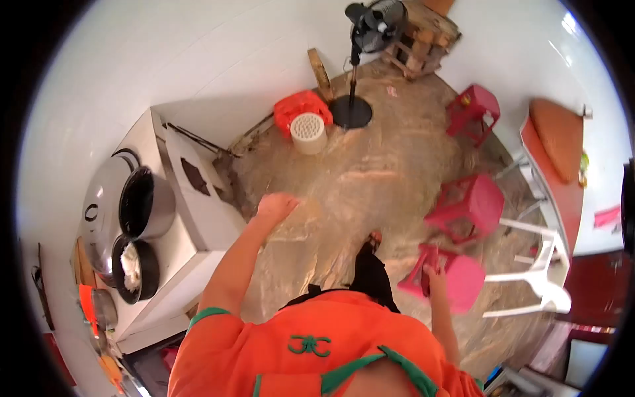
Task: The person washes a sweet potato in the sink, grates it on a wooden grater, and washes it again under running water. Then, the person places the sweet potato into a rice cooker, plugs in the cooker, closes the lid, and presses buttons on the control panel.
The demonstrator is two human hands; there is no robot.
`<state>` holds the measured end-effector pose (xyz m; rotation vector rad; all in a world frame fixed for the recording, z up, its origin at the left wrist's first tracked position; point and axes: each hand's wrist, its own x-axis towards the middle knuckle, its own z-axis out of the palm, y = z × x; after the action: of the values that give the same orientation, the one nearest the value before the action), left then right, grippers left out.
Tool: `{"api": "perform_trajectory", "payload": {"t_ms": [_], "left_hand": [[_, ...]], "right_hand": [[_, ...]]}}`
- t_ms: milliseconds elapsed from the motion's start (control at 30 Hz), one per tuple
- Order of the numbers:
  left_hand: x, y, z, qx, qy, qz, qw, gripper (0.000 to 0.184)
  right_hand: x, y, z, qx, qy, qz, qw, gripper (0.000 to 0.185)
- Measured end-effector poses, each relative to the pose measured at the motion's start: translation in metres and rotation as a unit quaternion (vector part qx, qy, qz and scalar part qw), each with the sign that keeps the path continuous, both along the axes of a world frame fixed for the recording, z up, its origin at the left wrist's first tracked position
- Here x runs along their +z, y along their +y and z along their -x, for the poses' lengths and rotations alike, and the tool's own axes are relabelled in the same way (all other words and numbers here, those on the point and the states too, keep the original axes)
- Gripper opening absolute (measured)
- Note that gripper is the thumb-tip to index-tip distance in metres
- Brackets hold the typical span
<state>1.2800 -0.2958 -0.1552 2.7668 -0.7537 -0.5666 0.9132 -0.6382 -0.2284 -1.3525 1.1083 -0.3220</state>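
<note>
My left hand (276, 206) hangs out over the floor beside the tiled counter, its fingers curled into a fist with nothing visible in them. On the other side, my right hand (435, 276) is closed around a small, dark, flat object (425, 280) whose kind I cannot make out. Directly beneath that hand is a pink plastic stool (463, 281); whether the hand touches it I cannot tell. Another pink stool (473, 205) stands just beyond.
On the counter (215, 228) sit a deep dark pot (159, 205), a smaller pan (151, 271) and a large lid (99, 198). Ahead are a standing fan (353, 92), a red bag (297, 108) and a perforated white bucket (309, 135). A white chair (536, 284) lies right.
</note>
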Motion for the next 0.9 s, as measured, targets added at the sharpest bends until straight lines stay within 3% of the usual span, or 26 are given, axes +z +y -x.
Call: {"api": "perform_trajectory", "payload": {"t_ms": [67,167,233,500,600,667,700,800,867,900], "left_hand": [[-0.003,-0.029,-0.023,0.108,0.060,0.081,0.989,0.030],[-0.106,-0.011,-0.060,0.065,0.082,-0.004,0.995,0.035],[-0.079,-0.024,-0.057,0.126,0.146,-0.141,0.971,0.039],[-0.120,-0.048,-0.186,0.195,0.181,-0.197,0.944,0.034],[-0.167,-0.065,-0.295,0.095,0.136,-0.270,0.948,0.032],[-0.164,-0.105,-0.391,0.041,0.149,-0.294,0.943,0.030],[-0.165,-0.129,-0.444,0.013,0.154,-0.308,0.939,0.029],[-0.217,-0.185,-0.589,-0.072,-0.005,-0.204,0.976,0.026],[-0.237,-0.231,-0.684,-0.163,-0.089,-0.186,0.965,0.023],[-0.256,-0.250,-0.727,-0.184,-0.199,-0.132,0.953,0.023]], "right_hand": [[0.009,-0.055,-0.045,-0.015,0.040,-0.068,0.997,0.037],[0.030,-0.109,-0.105,-0.003,0.040,-0.122,0.992,0.036],[0.039,-0.146,-0.145,0.013,0.039,-0.120,0.992,0.037],[0.069,-0.201,-0.312,0.018,0.082,-0.082,0.993,0.028],[0.038,-0.222,-0.365,-0.003,0.085,-0.045,0.995,0.027],[0.061,-0.216,-0.422,-0.010,0.130,-0.076,0.989,0.049],[0.060,-0.220,-0.448,-0.022,0.136,-0.084,0.987,0.048],[0.046,-0.229,-0.517,-0.062,0.173,-0.100,0.978,0.039],[0.030,-0.239,-0.553,-0.062,0.214,-0.083,0.971,0.033],[0.025,-0.244,-0.564,-0.063,0.238,-0.075,0.966,0.030]]}}
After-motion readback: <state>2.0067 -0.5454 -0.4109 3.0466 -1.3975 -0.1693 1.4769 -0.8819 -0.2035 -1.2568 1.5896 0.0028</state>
